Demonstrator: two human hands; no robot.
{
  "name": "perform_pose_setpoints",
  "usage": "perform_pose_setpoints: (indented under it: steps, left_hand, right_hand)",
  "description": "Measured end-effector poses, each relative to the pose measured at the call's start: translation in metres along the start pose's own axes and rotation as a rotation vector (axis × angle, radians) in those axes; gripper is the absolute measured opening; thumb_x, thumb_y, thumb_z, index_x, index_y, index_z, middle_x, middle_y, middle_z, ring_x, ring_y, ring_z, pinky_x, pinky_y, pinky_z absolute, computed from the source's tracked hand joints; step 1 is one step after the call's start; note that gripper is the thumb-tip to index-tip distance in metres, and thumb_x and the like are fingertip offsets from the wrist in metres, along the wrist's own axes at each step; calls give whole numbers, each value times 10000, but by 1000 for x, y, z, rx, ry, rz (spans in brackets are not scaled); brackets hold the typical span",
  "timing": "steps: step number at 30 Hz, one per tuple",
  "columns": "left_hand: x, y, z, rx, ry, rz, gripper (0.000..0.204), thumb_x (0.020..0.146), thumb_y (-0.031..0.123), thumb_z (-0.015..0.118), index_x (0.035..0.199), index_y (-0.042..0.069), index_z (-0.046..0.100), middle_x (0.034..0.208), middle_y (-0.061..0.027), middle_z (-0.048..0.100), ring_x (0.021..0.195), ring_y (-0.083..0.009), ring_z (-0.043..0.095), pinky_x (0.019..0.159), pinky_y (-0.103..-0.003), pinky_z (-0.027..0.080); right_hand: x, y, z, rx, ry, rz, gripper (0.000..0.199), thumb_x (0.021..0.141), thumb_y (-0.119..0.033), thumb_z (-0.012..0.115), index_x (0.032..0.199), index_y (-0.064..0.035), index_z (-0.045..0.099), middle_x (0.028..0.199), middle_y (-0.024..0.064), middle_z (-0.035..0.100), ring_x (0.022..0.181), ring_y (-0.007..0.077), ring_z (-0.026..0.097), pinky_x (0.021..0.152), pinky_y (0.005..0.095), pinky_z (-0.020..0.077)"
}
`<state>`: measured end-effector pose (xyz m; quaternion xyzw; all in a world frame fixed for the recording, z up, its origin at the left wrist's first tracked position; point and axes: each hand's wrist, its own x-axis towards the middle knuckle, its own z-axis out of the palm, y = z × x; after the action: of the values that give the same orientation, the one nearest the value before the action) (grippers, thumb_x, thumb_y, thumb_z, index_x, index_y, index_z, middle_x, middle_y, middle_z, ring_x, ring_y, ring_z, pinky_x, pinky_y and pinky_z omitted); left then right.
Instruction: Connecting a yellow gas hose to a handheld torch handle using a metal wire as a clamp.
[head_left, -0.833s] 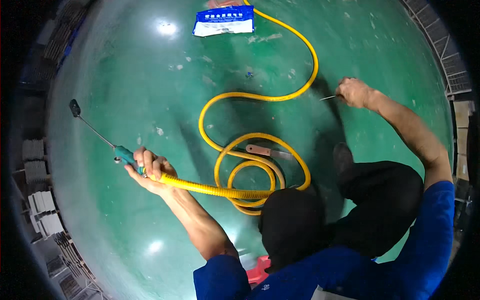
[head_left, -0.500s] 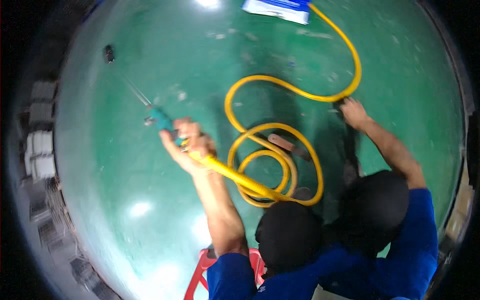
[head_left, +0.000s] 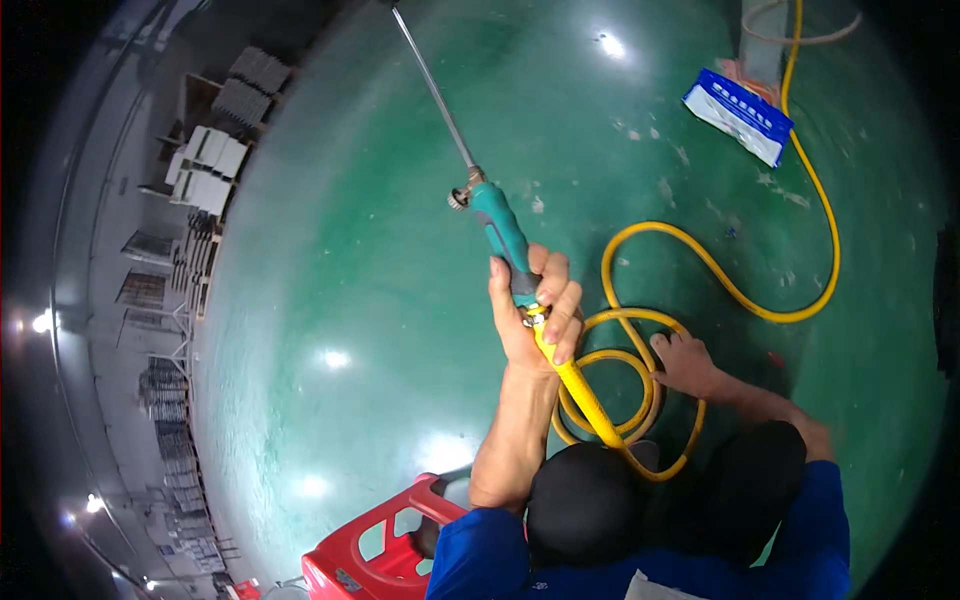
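My left hand (head_left: 540, 300) is closed around the teal grip of a spray lance (head_left: 500, 225), thumb on one side and fingers on the other. The lance's thin metal tube points up and away to the far left, with a dark tip at the picture's edge. A yellow hose (head_left: 590, 400) joins the grip's lower end and runs back toward my knees. To the right, my right hand (head_left: 685, 365) reaches down over the loose hose coil, its fingers bent. Whatever lies under those fingers is hidden.
A blue and white bag (head_left: 740, 115) lies at the far right, beside the hose. A red plastic stool (head_left: 385, 540) stands near me on the left. White stacked panels (head_left: 208, 165) line the left wall. The green floor (head_left: 330, 250) reflects several lights.
The view has turned, bringing in more of the left wall and the stool. My right hand has moved from the hose's far bend to the coil, where a pinkish bar lay. My left hand keeps the lance.
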<state>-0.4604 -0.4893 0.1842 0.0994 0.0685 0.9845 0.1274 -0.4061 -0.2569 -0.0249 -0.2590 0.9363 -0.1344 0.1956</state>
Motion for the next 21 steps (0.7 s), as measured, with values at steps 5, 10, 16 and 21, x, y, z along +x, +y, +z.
perform_pose_setpoints:
  steps: [5, 10, 16, 21]
  left_hand:
    - [6, 2, 17, 44, -63, -55, 440, 1001, 503, 433, 949, 70, 374, 752, -59, 401, 464, -162, 436, 261, -282, 416]
    - [2, -3, 39, 78, -115, -85, 450, 997, 517, 434, 935, 77, 362, 742, -62, 414, 447, -159, 453, 259, -277, 421]
    - [-12, -6, 53, 25, -174, -134, 451, 999, 519, 424, 942, 78, 351, 734, -66, 411, 452, -162, 471, 260, -275, 427]
    - [-4, -4, 52, 31, -185, -144, 450, 1002, 517, 417, 946, 76, 347, 740, -69, 408, 459, -166, 467, 261, -277, 429]
  right_hand:
    - [25, 10, 37, 111, 3, 25, 592, 790, -357, 758, 1179, -26, 458, 1048, 194, 594, 1003, 361, 609, 822, 462, 523]
    - [32, 31, 71, 300, -43, 120, 621, 762, -332, 759, 1205, -2, 474, 948, 232, 658, 908, 383, 659, 786, 498, 514]
    - [17, 44, 63, 597, 17, 55, 351, 799, -157, 695, 1074, -8, 537, 925, 195, 664, 897, 347, 668, 769, 463, 517]
    - [19, 39, -133, 1229, 72, -83, 236, 807, -97, 657, 1003, -4, 564, 863, 83, 634, 793, 165, 654, 646, 327, 557]
